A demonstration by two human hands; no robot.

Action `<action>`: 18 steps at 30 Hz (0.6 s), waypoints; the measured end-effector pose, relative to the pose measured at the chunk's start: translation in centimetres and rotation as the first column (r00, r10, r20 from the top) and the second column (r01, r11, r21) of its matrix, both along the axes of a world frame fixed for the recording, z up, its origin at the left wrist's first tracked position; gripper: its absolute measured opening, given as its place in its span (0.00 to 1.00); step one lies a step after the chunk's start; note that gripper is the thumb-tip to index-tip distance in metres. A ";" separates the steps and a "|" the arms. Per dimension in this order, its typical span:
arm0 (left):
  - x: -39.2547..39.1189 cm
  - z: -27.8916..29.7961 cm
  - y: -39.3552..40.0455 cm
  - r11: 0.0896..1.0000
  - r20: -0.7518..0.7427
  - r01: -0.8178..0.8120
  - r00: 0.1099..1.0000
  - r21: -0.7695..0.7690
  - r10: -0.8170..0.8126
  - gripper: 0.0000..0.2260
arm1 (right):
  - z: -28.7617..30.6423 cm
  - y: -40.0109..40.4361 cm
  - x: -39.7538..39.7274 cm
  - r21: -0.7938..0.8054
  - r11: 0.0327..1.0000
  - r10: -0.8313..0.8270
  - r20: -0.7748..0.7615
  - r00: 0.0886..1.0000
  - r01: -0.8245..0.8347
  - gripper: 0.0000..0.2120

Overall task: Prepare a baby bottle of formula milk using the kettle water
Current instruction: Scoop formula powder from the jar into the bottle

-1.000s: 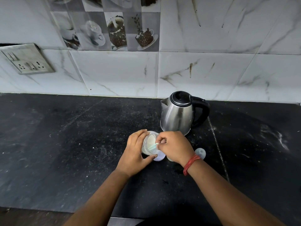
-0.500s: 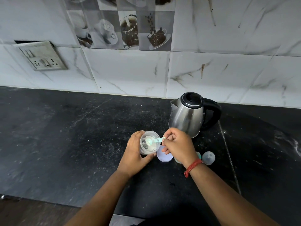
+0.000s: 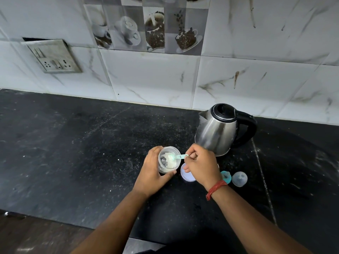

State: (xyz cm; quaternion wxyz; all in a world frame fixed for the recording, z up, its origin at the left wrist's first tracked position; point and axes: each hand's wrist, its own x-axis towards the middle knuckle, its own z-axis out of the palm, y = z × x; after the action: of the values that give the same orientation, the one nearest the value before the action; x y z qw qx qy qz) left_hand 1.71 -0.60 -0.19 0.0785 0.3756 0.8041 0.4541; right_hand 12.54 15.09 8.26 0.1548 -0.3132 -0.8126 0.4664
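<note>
A small clear jar (image 3: 167, 161) of white formula powder stands on the black counter (image 3: 82, 153); my left hand (image 3: 153, 172) grips its side. My right hand (image 3: 200, 166) pinches the handle of a pale green scoop (image 3: 177, 157) whose bowl dips into the powder. The jar's round whitish lid (image 3: 186, 176) lies flat just right of the jar, partly under my right hand. A steel kettle (image 3: 218, 132) with a black lid and handle stands behind my right hand. A teal bottle ring (image 3: 226, 176) and a clear dome cap (image 3: 239, 178) lie right of my wrist. The bottle itself is hidden.
A marble-tiled wall (image 3: 256, 79) runs behind the counter, with a switch and socket plate (image 3: 53, 58) at the upper left. The counter's front edge (image 3: 55, 220) crosses the lower left, with dark floor below it.
The view has shifted, so everything sits further right and lower. The scoop, tucked against the jar's rim a second ago, now reaches into the powder. My left hand still grips the jar.
</note>
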 end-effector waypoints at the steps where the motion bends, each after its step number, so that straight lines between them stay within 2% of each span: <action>1: 0.0 0.0 0.0 1.000 0.010 0.004 1.000 0.004 -0.004 0.39 | 0.1 -0.1 -0.1 -0.074 0.997 -0.019 -0.007 1.000 0.018 0.07; 8: -0.4 -0.4 -0.4 0.998 0.192 -0.051 0.980 0.023 0.045 0.33 | 0.2 -0.2 -0.4 -0.485 0.868 -0.147 -0.052 0.988 0.104 0.04; 14: -1.1 -1.3 -0.8 0.996 0.339 -0.087 0.937 -0.010 0.085 0.35 | 0.2 -0.1 -0.1 -0.643 0.756 -0.220 -0.073 0.973 0.123 0.06; 18: -1.8 -1.6 -0.8 0.998 0.355 -0.061 0.932 -0.028 0.067 0.36 | 0.4 0.2 0.3 -0.692 0.710 -0.264 -0.092 0.960 0.129 0.07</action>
State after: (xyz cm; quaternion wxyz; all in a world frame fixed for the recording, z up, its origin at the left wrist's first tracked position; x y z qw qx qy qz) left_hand -0.12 -1.44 -1.77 0.2109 0.2604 0.7921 0.5102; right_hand 12.87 15.28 8.68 0.1529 -0.3882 -0.5295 0.7386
